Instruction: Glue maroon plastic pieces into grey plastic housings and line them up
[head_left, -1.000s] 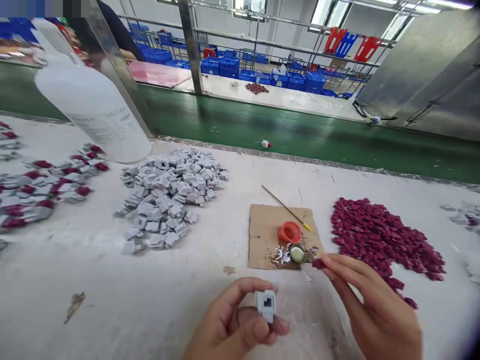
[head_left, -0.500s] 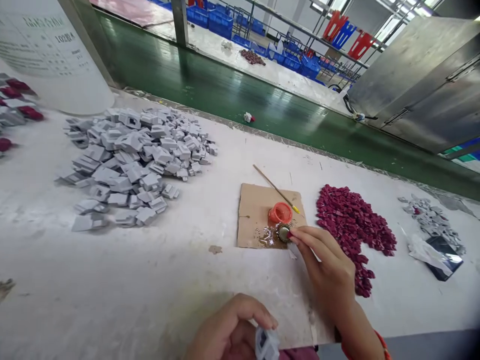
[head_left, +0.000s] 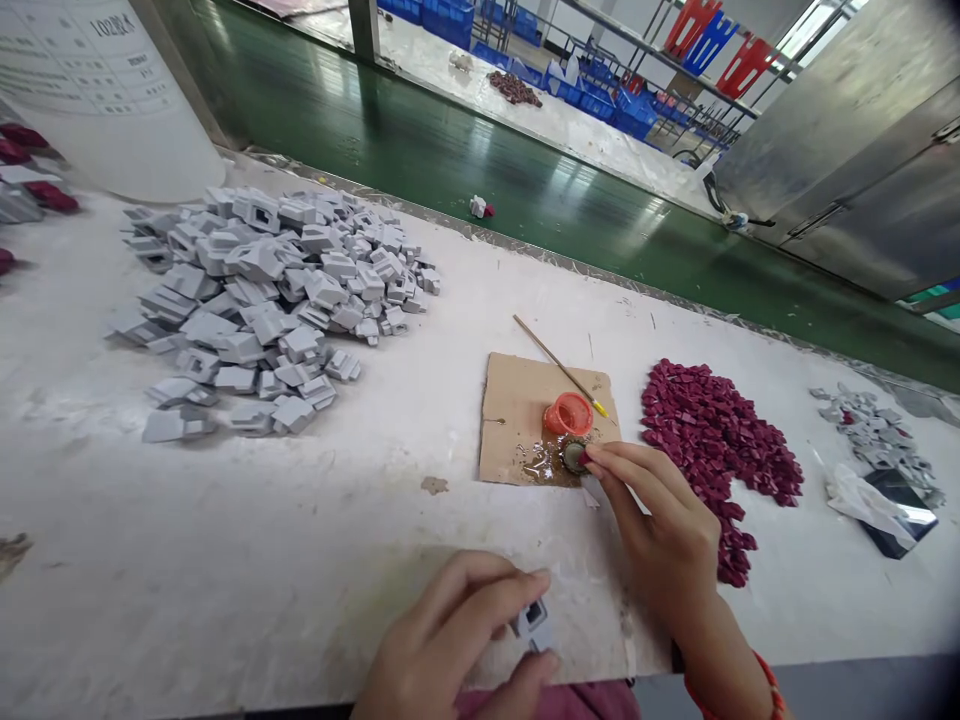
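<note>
Near the table's front edge, my left hand (head_left: 465, 630) grips a small grey plastic piece (head_left: 534, 622) with a square opening in it, held between thumb and fingers. My right hand (head_left: 660, 520) pinches a small dark red plastic piece (head_left: 584, 457) at a round metal bottle cap (head_left: 574, 456); most of the red piece is hidden by the fingertips. The cap rests on a cardboard sheet (head_left: 506, 395) wet with shiny liquid. Beside the cap, an orange-red cup (head_left: 568, 413) sits tilted, and a thin stick with a yellow end (head_left: 559, 363) lies across the cardboard.
Left stands a heap of grey pieces (head_left: 262, 300) before a white container (head_left: 112, 110). Right of my hand spreads a pile of dark red pieces (head_left: 712, 430). Farther right are more grey pieces (head_left: 877, 430) and a dark box (head_left: 896, 520). Behind runs a green conveyor belt (head_left: 420, 165).
My left hand has risen and turned, bringing the grey piece up with its opening in sight. My right hand stays at the cap with the red piece. The whole view has shifted slightly.
</note>
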